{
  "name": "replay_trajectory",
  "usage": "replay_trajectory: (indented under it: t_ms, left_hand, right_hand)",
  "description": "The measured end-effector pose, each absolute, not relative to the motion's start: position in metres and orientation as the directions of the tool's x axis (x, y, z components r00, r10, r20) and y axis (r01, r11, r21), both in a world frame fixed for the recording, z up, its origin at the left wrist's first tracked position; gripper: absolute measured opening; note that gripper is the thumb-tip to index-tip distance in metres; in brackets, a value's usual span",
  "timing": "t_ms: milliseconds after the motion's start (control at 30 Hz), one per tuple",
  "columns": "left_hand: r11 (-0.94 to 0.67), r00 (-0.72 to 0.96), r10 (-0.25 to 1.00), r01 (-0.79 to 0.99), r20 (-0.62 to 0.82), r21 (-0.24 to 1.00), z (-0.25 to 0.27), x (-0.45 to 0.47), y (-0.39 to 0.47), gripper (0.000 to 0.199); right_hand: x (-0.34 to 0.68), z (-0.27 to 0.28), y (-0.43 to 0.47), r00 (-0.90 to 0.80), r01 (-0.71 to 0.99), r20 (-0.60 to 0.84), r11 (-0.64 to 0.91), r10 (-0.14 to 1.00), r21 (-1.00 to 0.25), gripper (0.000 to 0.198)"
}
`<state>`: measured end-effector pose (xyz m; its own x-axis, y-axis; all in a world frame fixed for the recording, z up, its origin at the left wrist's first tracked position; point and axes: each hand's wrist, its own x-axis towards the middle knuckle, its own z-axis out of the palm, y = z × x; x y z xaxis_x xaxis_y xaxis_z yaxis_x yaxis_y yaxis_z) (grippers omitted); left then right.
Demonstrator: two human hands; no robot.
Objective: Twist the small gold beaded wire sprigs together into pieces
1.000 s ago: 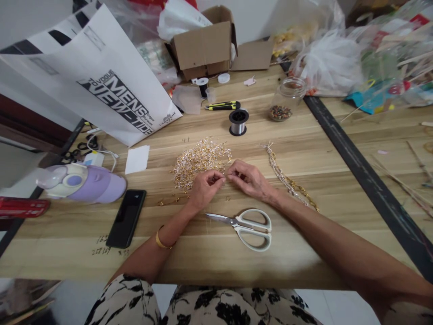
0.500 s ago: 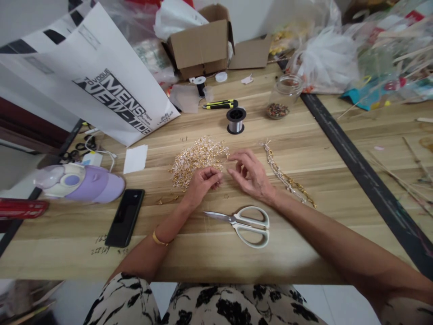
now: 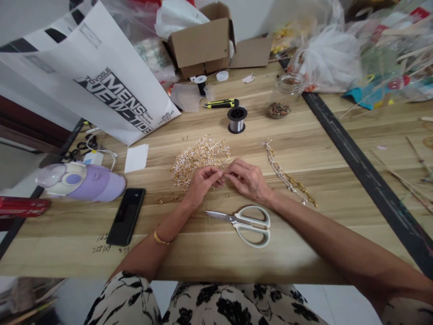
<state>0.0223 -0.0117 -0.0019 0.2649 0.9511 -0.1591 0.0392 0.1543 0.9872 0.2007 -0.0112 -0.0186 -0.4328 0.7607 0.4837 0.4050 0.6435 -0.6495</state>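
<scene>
My left hand point(image 3: 203, 183) is closed in a pinch at the right edge of a heap of small gold and silver-coloured pieces point(image 3: 192, 160). Against its fingertips, my right hand point(image 3: 246, 180) is pinched too. Whatever lies between the fingers is too small to name. Just below the hands rest white-handled scissors point(image 3: 252, 225), their blades pointing left. To the right of my right hand lie strung gold and silver chains point(image 3: 284, 174). A few loose gold bits point(image 3: 168, 198) are scattered left of my left wrist.
Behind the heap stand a wire spool point(image 3: 236, 121), a yellow-black box cutter point(image 3: 220, 104) and a glass jar of beads point(image 3: 282, 101). On the left are a phone point(image 3: 126, 217), a purple bottle point(image 3: 96, 182) and a white paper bag point(image 3: 111, 85). A cardboard box point(image 3: 203, 43) stands at the back.
My right hand has come down and left, and its spread fingers have closed into a pinch meeting my left fingertips. My left hand has hardly moved.
</scene>
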Motion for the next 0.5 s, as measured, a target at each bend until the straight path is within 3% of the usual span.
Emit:
replay_trajectory:
  t_ms: [267, 500]
  left_hand:
    - [0.212, 0.228, 0.953, -0.041, -0.197, 0.976, -0.0036, 0.0218, -0.0116, 0.023]
    - [0.160, 0.177, 0.971, 0.028, -0.162, 0.987, 0.0023, 0.0235, -0.0119, 0.020]
  right_hand:
    - [0.1984, -0.0212, -0.0140, -0.449, 0.359, 0.508, 0.669, 0.735, -0.651, 0.012]
    - [0.1986, -0.0230, -0.0126, -0.470, 0.322, 0.490, 0.660, 0.734, -0.679, 0.011]
